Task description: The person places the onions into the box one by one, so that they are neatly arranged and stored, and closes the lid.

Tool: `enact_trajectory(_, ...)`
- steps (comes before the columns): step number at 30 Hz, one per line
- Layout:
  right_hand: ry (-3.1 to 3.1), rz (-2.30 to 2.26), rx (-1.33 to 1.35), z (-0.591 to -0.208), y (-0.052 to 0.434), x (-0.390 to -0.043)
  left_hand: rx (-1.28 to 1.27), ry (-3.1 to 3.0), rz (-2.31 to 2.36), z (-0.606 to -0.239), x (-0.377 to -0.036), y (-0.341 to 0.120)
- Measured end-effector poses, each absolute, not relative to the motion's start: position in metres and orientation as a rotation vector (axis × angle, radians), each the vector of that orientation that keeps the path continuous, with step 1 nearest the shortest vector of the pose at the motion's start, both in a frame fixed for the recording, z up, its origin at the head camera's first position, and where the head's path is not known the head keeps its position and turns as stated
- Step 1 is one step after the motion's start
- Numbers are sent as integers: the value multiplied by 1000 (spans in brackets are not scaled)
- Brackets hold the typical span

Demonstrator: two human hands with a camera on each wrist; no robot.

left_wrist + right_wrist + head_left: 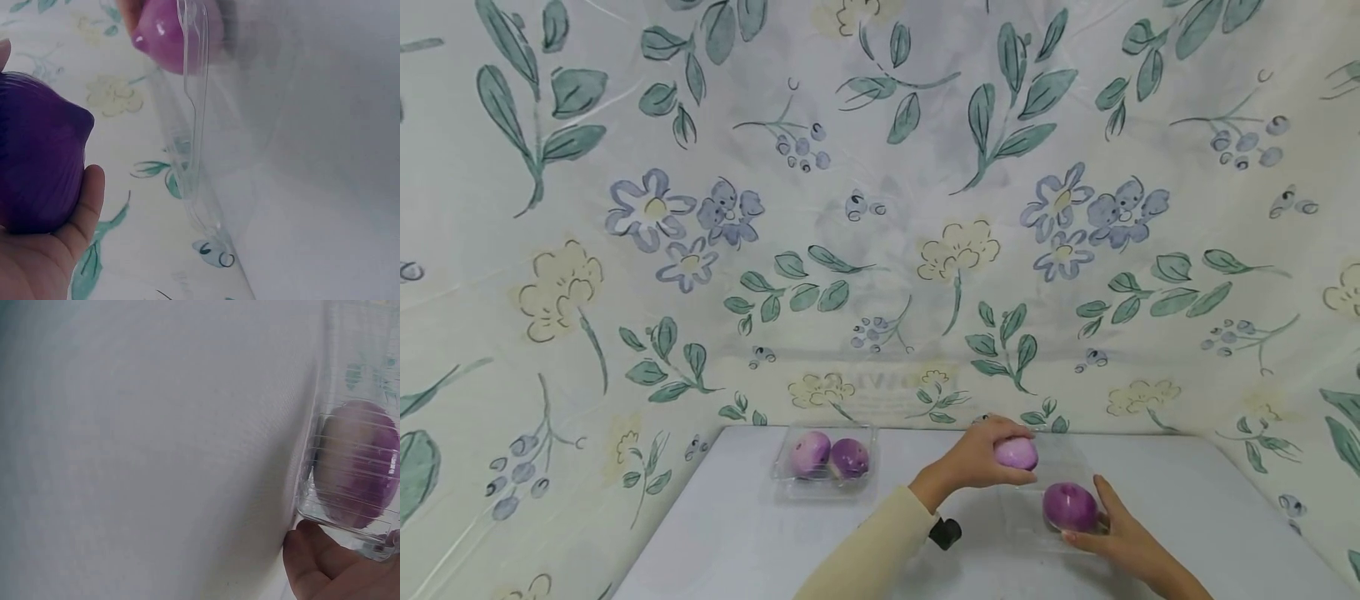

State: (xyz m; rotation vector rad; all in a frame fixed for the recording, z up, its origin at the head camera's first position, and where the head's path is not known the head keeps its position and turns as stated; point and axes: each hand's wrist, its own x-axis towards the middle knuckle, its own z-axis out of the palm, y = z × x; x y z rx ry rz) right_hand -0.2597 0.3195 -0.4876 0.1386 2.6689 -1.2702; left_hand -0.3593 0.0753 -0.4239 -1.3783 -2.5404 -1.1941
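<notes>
Purple onions are being packed: the left hand [973, 458] grips one onion [1016, 453] over the clear tray [1037, 533] (lower it gently next), the right hand [1112, 533] steadies another onion [1070, 506] inside.

Head view from above and behind, facing forward-down over the white table [737, 533], both wrist views very close, facing along the tabletop, sharing the clear tray [194, 94].
</notes>
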Motion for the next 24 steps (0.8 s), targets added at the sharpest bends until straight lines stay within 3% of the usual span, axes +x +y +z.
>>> enact_trajectory(12, 2661, -1272, 143, -486, 320, -260, -1592, -2465, -1096, -418, -347, 86)
enact_trajectory(24, 2655, -1295, 126, -486, 318, -257, -1453, -2584, -1175, -437, -341, 88)
